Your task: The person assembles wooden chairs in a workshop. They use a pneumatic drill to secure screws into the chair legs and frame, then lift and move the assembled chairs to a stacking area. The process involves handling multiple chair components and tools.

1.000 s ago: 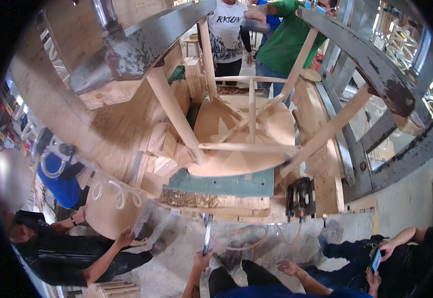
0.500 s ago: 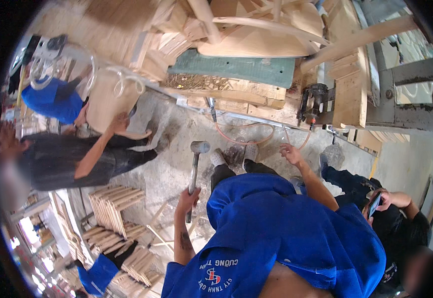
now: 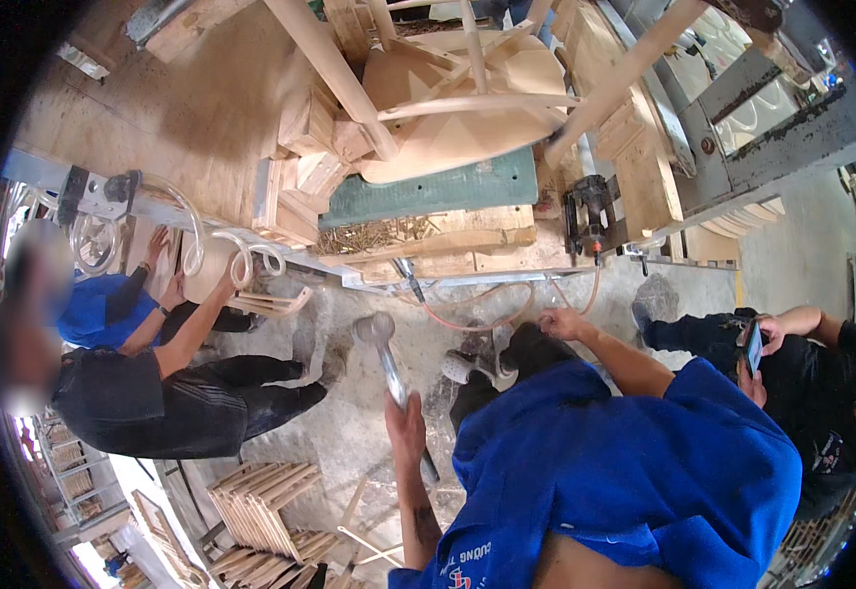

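My left hand [image 3: 405, 422] is wrapped round the shaft of a mallet [image 3: 386, 358] with a thick grey head. The mallet head points up toward the workbench, and its lower shaft sticks out below my fist. My right hand [image 3: 565, 324] hangs near the bench's front edge, fingers curled in, with nothing visible in it. On the bench ahead, a pale wooden chair [image 3: 477, 147] lies upside down, its legs and crossed stretchers uppermost. Its seat rests against a green pad [image 3: 438, 187]. Both hands are apart from the chair.
A black air nailer [image 3: 590, 211] hangs at the bench's right, with an orange hose [image 3: 482, 319] looping below. Loose fasteners [image 3: 379, 236] fill a bench trough. Two co-workers stand left; a person holding a phone [image 3: 753, 346] stands right. Wooden frames [image 3: 261, 496] are stacked behind left.
The view has shifted, with more of the chair now showing. The mallet has tilted leftward in my left hand. My right hand's fingers have drawn in from a spread pose.
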`<state>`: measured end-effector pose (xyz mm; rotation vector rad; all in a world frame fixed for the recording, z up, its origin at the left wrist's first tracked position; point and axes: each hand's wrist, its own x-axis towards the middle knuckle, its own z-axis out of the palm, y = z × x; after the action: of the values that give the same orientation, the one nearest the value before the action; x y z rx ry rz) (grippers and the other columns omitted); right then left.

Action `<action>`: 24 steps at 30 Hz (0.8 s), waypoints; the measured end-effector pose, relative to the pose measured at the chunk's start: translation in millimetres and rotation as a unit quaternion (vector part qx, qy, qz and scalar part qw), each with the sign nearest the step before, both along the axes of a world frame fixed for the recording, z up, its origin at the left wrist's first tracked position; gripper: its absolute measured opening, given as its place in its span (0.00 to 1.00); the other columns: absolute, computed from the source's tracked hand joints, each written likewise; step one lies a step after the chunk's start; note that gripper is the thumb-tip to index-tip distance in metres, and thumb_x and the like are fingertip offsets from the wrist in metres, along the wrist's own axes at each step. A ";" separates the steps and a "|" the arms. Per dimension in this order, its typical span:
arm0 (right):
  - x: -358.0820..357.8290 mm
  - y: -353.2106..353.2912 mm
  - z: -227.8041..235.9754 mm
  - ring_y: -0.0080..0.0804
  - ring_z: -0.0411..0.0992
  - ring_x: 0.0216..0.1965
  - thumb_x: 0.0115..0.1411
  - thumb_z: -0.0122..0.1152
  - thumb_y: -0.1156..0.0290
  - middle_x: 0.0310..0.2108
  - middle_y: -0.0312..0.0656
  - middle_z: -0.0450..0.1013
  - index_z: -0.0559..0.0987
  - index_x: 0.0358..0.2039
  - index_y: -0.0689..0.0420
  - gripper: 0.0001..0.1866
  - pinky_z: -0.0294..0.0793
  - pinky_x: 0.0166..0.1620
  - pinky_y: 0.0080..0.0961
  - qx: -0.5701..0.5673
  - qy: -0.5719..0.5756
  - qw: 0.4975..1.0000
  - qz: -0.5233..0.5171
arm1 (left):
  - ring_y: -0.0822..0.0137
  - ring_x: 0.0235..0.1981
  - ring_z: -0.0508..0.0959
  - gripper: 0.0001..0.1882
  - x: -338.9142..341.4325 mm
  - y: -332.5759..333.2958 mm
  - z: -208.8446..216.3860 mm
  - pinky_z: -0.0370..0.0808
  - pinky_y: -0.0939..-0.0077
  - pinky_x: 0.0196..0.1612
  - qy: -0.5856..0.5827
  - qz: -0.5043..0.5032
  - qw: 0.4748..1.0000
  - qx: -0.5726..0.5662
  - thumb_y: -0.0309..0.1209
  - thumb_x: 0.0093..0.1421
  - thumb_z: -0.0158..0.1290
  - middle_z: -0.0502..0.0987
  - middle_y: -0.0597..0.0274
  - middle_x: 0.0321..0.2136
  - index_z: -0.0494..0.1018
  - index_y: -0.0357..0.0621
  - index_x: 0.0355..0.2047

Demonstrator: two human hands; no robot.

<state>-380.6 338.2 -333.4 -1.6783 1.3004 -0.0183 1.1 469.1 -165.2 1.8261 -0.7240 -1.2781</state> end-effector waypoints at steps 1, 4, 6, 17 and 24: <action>7.4 3.7 1.2 0.45 0.78 0.40 0.57 0.57 0.58 0.37 0.47 0.80 0.78 0.48 0.51 0.20 0.77 0.44 0.39 0.004 0.027 0.999 0.020 | 0.81 0.14 0.61 0.10 -2.7 -8.4 -7.6 0.58 0.83 0.15 -0.025 0.006 1.000 -0.002 0.36 0.68 0.48 0.62 0.74 0.16 0.68 0.43 0.36; 7.5 3.2 -3.6 0.46 0.78 0.42 0.56 0.57 0.55 0.38 0.47 0.80 0.78 0.49 0.49 0.22 0.76 0.46 0.40 0.018 0.107 0.994 0.030 | 0.80 0.13 0.62 0.16 -24.2 -22.8 -14.2 0.58 0.82 0.15 0.055 0.069 0.996 -0.012 0.41 0.70 0.46 0.61 0.75 0.13 0.66 0.46 0.28; 9.3 -2.2 -6.3 0.46 0.78 0.43 0.56 0.56 0.54 0.40 0.47 0.80 0.78 0.49 0.49 0.22 0.76 0.48 0.40 0.019 0.084 0.993 0.077 | 0.77 0.13 0.64 0.18 -26.2 -26.3 -3.8 0.61 0.81 0.15 0.130 0.122 0.978 -0.106 0.43 0.71 0.44 0.63 0.72 0.13 0.66 0.48 0.26; -43.6 -76.6 -5.3 0.39 0.79 0.42 0.53 0.58 0.56 0.41 0.45 0.80 0.76 0.54 0.50 0.27 0.78 0.46 0.34 0.053 -0.015 0.987 0.151 | 0.80 0.15 0.63 0.21 -12.4 -98.5 72.2 0.60 0.85 0.16 -0.137 0.228 0.959 -0.097 0.50 0.70 0.43 0.67 0.72 0.16 0.69 0.46 0.30; -89.6 -80.3 12.8 0.36 0.79 0.33 0.54 0.59 0.58 0.41 0.46 0.80 0.75 0.56 0.49 0.28 0.79 0.40 0.32 0.129 0.044 0.988 0.068 | 0.74 0.15 0.59 0.30 -48.7 -200.8 200.4 0.63 0.78 0.19 -0.148 0.354 0.717 -0.581 0.61 0.70 0.27 0.55 0.70 0.12 0.57 0.50 0.23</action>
<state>-470.2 257.9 -320.6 -1.5540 1.1933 0.2962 -47.7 268.3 35.1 0.9846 -0.6352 0.1041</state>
